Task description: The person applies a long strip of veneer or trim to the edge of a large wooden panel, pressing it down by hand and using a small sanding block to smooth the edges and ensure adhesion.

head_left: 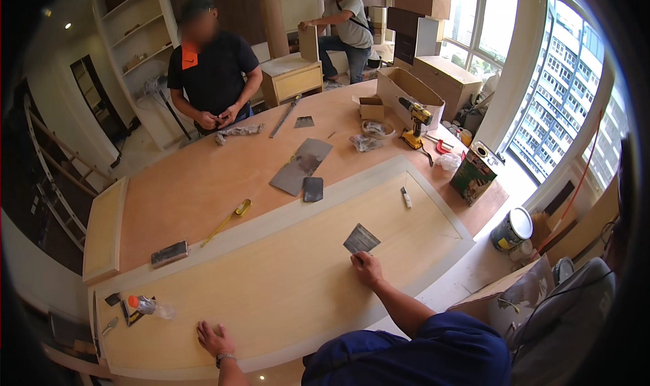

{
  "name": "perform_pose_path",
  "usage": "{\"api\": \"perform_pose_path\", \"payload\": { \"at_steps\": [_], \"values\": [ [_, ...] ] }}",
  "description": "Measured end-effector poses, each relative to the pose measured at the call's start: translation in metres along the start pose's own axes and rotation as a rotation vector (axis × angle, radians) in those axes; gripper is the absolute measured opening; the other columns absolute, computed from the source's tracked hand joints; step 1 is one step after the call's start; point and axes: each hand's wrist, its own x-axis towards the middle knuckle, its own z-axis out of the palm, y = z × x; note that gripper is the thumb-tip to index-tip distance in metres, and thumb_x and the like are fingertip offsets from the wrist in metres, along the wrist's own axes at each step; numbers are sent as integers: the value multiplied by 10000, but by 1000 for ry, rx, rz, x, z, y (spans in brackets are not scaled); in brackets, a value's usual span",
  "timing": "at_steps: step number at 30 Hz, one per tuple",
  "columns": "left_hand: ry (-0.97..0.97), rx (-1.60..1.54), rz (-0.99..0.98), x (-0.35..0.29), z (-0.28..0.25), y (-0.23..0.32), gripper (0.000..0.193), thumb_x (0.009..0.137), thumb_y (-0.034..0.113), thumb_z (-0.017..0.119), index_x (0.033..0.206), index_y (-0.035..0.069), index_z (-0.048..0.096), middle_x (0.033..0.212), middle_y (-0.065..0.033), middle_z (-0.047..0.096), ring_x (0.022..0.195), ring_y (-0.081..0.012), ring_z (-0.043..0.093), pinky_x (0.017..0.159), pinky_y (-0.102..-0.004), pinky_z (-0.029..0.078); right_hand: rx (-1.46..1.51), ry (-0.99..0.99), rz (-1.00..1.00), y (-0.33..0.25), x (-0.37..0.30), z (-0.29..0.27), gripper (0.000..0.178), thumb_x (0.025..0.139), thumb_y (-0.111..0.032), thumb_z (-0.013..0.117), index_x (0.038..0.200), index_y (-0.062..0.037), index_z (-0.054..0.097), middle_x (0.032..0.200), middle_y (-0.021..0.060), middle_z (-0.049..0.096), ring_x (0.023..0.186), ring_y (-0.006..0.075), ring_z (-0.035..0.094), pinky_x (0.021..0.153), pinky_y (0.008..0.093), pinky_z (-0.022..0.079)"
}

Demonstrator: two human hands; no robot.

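Observation:
A long pale wooden panel (271,278) with a whitish border lies before me on the table. My left hand (214,338) rests flat on its near left part, fingers spread, holding nothing. Farther right, my right hand (367,267) is closed at the lower edge of a dark grey rectangular flat sheet (361,239); the fingertips are partly hidden. Whether the sheet is sandpaper or a thin scraper plate is too small to tell. Left of my left hand lies a clear bottle (150,306) with an orange cap. Beside it are dark scrapers (128,312) and a small knife-like tool (110,324).
A sanding block (169,254) and a yellow tape measure (242,207) lie beyond the panel. Grey sheets (302,166), a cordless drill (414,123), a cardboard box (410,94) and a tin can (474,173) stand farther off. Two people (214,68) work across the table.

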Motion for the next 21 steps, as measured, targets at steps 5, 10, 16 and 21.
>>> {"api": "perform_pose_path", "payload": {
  "at_steps": [5,10,16,21],
  "values": [
    [-28,-21,-22,2,2,-7,576,900,348,592,1366,39,455,1466,-142,427,1381,-330,350,1106,-507,282,-34,41,-33,-4,0,3,214,889,-270,643,897,-59,679,848,189,678,842,384,650,726,441,515],
    [-19,-8,-32,-1,-1,-5,574,910,357,571,1369,36,447,1466,-145,423,1386,-331,341,1101,-521,281,128,-134,234,-14,18,-1,242,896,-287,626,909,-54,692,778,170,676,767,325,668,689,405,518],
    [-81,-21,2,4,-9,22,574,929,358,547,1390,38,425,1482,-141,407,1398,-327,326,1110,-519,270,-108,-209,-86,-58,204,-2,462,853,-240,706,1166,74,576,750,150,679,660,184,633,622,352,502],
    [-53,-3,-12,2,-8,7,573,920,366,554,1374,36,439,1470,-141,422,1383,-338,346,1100,-521,279,-407,-53,-316,-221,345,-17,765,785,-352,744,1350,56,429,1052,265,662,996,358,654,812,434,518]
  ]
}}
